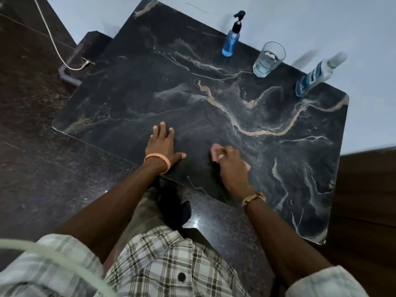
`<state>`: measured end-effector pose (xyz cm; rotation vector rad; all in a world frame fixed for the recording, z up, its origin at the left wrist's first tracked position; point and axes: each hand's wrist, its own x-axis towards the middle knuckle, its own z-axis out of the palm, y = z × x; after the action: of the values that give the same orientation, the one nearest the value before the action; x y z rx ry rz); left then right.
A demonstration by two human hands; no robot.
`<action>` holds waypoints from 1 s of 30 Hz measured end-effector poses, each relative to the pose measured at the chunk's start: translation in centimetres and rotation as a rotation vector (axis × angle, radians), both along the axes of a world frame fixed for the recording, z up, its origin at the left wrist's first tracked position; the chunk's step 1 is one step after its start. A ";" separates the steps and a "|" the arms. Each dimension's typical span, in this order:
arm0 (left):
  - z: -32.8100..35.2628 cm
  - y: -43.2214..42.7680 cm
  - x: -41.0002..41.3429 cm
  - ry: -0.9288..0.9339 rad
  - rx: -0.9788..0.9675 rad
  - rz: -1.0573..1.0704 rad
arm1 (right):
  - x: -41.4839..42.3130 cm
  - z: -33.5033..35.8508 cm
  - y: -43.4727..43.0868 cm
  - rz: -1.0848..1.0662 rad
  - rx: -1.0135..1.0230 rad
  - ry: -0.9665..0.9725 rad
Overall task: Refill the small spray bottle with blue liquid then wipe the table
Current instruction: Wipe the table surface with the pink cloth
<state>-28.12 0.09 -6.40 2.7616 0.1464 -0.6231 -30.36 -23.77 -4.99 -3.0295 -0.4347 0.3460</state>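
A black marble table (214, 99) with pale veins fills the view. At its far edge stands the small spray bottle (231, 40), black-headed and holding blue liquid. Further right along that edge stands a larger clear bottle (317, 76) with a little blue liquid at its bottom. My left hand (164, 146) lies flat on the table near the front edge, fingers spread, an orange band on the wrist. My right hand (231, 161) presses a pink cloth (215, 150) onto the table; the hand covers most of the cloth.
A clear glass (267, 61) with some liquid stands between the two bottles. A white cable (53, 41) runs across the dark floor to a device (75, 63) at the table's left corner. A pale wall lies behind the table and wooden furniture (364, 200) on the right.
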 end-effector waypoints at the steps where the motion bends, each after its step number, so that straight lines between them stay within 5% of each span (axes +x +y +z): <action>1: 0.0 -0.3 -0.2 -0.011 0.008 -0.007 | -0.3 -0.3 -1.0 -0.136 0.030 0.005; 7: 0.4 -5.2 -0.7 -0.219 -0.040 -0.361 | -2.1 -0.9 2.3 0.089 0.180 0.001; 9: 0.6 -7.0 -0.2 -0.203 -0.154 -0.446 | 0.9 -1.0 2.7 -0.035 0.183 -0.016; 11: 0.9 -7.5 0.2 -0.170 -0.278 -0.395 | 1.8 -1.0 3.7 -0.054 0.194 -0.005; 15: -0.3 -6.4 -0.1 -0.194 -0.262 -0.421 | 3.3 -0.8 2.0 0.314 0.117 -0.030; 19: -1.4 -5.8 -0.1 -0.158 -0.202 -0.426 | 4.4 -1.1 1.9 0.115 0.093 -0.070; 23: -1.6 -4.7 -0.3 -0.191 -0.170 -0.459 | 3.8 -0.8 1.5 0.196 0.128 -0.027; 26: -1.7 -4.1 -0.1 -0.213 -0.140 -0.468 | 4.6 -0.4 0.7 -0.026 0.135 -0.036; 30: -1.8 -3.6 1.1 -0.201 -0.128 -0.480 | 2.5 -0.4 3.5 0.258 0.144 0.029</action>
<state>-26.98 -3.48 -8.21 2.7183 -0.5935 -0.4376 -27.86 -20.25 -5.39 -2.8277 -0.8139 0.3546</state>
